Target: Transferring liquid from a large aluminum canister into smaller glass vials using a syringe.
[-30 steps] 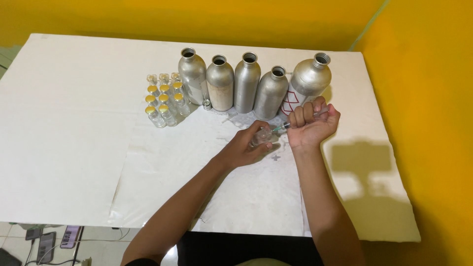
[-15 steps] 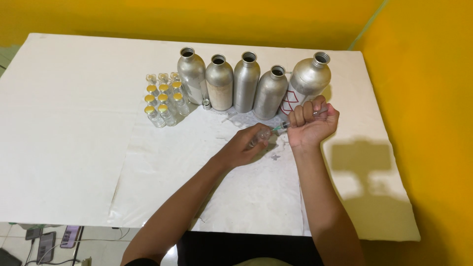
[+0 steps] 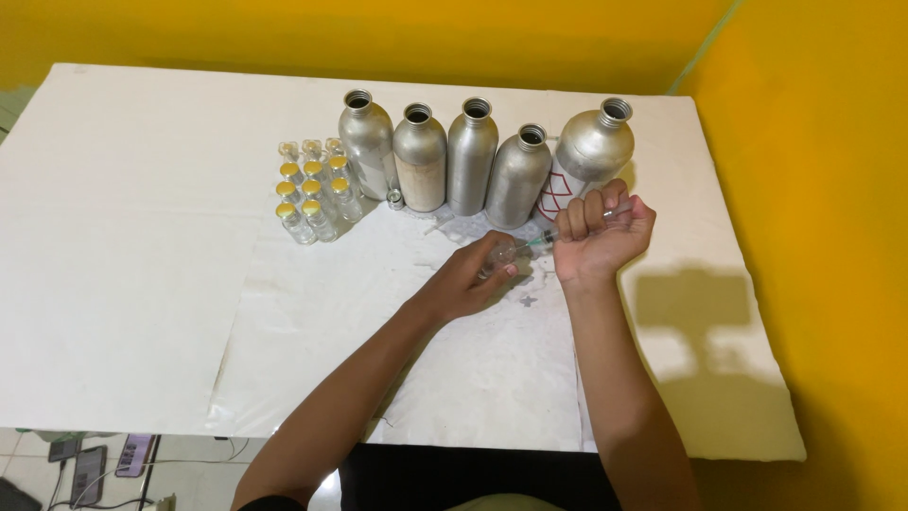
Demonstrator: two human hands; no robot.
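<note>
Both forearms come in from six o'clock and angle up toward the middle of the white table (image 3: 123,284). The left hand (image 3: 468,279) lies low on the surface, palm down, fingers curled and clamped around a small clear glass vial (image 3: 501,254) that pokes out from its fingertips toward two o'clock. The right hand (image 3: 598,232) sits just to the three o'clock side of it, wrist cocked up, closed in a tight fist around a syringe (image 3: 553,237), knuckles showing toward the camera. The syringe runs on a slant: its clear rear end juts out of the fist toward two o'clock, and its thin greenish front end reaches toward eight o'clock, right up to the mouth of the vial. Whether the tip is inside the vial, I cannot tell.

The vial looks transparent and small, mostly hidden by the left fingers. The syringe barrel is clear, largely buried in the fist.

At twelve o'clock from the hands, a row of five silver metal bottles (image 3: 473,161) stands upright with open necks, side by side and close together. The rightmost one stands just behind the right fist. At ten o'clock from the hands, a cluster of small glass vials with yellow caps (image 3: 312,189) stands in tidy rows, just beside the leftmost bottle. A yellow wall (image 3: 813,189) closes the scene at three o'clock, and the right arm throws a dark shadow onto the table toward it.
</note>
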